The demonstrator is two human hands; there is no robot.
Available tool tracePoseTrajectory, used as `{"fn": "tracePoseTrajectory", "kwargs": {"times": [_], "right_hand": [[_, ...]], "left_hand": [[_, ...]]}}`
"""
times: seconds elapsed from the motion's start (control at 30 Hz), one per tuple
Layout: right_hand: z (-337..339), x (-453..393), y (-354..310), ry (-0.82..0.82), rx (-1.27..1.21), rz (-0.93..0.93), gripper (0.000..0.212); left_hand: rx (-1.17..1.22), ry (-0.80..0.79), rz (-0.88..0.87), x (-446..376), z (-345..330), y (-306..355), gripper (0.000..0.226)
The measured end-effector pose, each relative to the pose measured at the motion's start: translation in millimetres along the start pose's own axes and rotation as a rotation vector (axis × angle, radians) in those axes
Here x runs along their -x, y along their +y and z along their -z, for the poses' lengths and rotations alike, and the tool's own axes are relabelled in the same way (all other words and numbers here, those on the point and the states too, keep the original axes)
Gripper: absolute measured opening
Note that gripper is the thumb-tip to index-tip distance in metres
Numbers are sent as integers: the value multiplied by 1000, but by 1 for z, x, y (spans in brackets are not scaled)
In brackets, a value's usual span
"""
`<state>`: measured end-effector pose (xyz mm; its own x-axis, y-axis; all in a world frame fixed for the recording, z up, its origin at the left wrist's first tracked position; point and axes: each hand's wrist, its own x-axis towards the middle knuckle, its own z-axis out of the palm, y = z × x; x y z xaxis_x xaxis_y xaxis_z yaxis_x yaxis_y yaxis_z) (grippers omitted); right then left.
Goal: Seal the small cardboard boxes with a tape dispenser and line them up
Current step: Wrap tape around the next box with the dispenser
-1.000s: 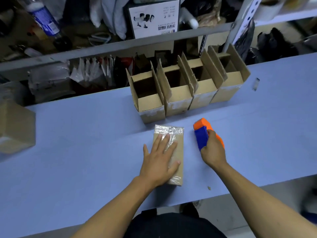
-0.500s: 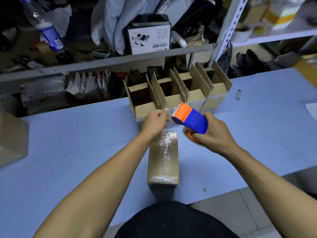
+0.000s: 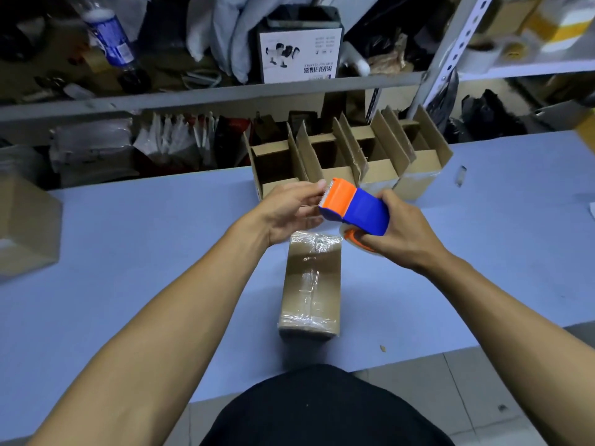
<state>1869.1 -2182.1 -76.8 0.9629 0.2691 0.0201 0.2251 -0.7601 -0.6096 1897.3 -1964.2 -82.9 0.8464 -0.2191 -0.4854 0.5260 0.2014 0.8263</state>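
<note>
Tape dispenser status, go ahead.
Right hand grips tape dispenser; left hand pinching at its cutter. Taped box lying on table. Nothing blocking.

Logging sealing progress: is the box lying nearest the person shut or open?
Shut: the nearest box lies on its side, flaps closed, with clear tape along its top seam and both ends.

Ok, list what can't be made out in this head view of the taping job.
- Tape end at the tape dispenser: the left hand covers the serrated edge, so whether it pinches tape is unclear.
- Tape roll: mostly hidden by the right hand.
- Four open boxes: their insides are dark, contents unreadable.
- Sealed box: its near end face is blurred.
- Brown carton: cut off by the left edge.
</note>
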Motion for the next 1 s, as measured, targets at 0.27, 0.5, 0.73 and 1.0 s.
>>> {"fn": "tracePoseTrajectory", "kwargs": {"times": [0.27,0.5,0.73,1.0], "right_hand": [[3,-7,8,-26,158,66,45],[0,-16,13,-92,211,108,39],[-12,-24,15,-101,163,227,47],[-1,-7,45,-122,151,183,31]], "left_hand": [[-134,116,-44,0,-8,3,5],[-184,141,-25,2,-10,-2,13],[-243,303,-82,0,3,-7,15],[-277,509,-53,-10,30,-28,17]]}}
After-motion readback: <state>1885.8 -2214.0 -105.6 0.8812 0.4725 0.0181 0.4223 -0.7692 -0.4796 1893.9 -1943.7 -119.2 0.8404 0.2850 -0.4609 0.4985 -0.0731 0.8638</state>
